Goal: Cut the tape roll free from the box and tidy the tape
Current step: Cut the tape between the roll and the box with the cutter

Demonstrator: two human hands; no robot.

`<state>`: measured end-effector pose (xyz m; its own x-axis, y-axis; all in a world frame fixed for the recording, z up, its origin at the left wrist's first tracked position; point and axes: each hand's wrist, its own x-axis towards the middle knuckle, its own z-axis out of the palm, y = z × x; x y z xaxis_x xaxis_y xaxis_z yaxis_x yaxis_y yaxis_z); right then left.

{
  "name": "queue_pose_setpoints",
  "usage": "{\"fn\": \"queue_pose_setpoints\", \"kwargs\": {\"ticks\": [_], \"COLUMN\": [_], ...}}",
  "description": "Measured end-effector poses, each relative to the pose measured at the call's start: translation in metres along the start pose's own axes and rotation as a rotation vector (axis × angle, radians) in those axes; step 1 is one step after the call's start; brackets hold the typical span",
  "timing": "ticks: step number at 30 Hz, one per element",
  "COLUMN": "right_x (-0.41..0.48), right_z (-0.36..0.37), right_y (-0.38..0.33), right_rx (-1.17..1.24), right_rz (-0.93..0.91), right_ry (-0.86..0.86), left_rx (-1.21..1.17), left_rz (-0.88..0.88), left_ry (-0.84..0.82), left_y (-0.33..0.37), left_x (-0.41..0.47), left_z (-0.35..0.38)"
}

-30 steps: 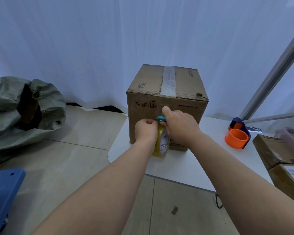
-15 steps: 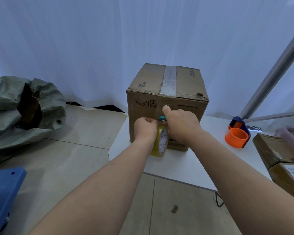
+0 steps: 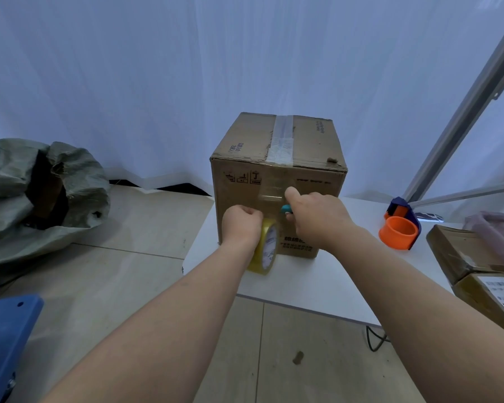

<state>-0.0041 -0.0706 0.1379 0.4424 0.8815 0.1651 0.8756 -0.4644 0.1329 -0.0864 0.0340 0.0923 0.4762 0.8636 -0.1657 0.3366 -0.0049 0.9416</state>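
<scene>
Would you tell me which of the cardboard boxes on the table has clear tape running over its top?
It is the tall cardboard box in the middle, where both hands work. The flatter boxes at the right edge show labels, no such strip.

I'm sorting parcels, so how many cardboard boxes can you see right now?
3. The big taped box stands on the white table in front of both hands; two smaller boxes lie at the table's right edge. More may be hidden off-frame.
</scene>
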Motion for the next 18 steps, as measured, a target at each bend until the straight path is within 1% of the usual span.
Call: {"fn": "queue_pose_setpoints", "kwargs": {"ticks": [2,4,6,8,11,14,16,18], "right_x": [-0.006,-0.011,-0.014,-0.019,-0.032,-0.050,-0.063,-0.077], "right_z": [0.002,0.004,0.007,0.013,0.023,0.030,0.034,0.041], "right_y": [0.008,0.017,0.027,0.039,0.058,0.078,0.094,0.111], "right_rx": [0.083,0.282,0.498,0.613,0.681,0.759,0.818,0.872], "right_rz": [-0.004,-0.004,0.030,0.083,0.176,0.313,0.427,0.536], "right_ry": [-0.036,-0.056,-0.042,-0.027,-0.026,0.013,0.046,0.086], "left_rx": [0.037,0.056,0.085,0.136,0.244,0.328,0.368,0.441], "left_rz": [-0.009,-0.011,0.002,0.006,0.014,0.046,0.082,0.149], "left_ry": [0.006,-0.030,-0.101,-0.221,-0.445,-0.638,-0.745,-0.808], "left_y": [-0.005,-0.007,-0.007,-0.005,-0.003,0.005,0.014,0.022], "left_x": [0.000,-0.001,-0.004,-0.009,-0.020,-0.034,-0.043,-0.054], "left_z": [-0.002,-0.005,-0.007,-0.007,-0.002,0.010,0.024,0.043]}}
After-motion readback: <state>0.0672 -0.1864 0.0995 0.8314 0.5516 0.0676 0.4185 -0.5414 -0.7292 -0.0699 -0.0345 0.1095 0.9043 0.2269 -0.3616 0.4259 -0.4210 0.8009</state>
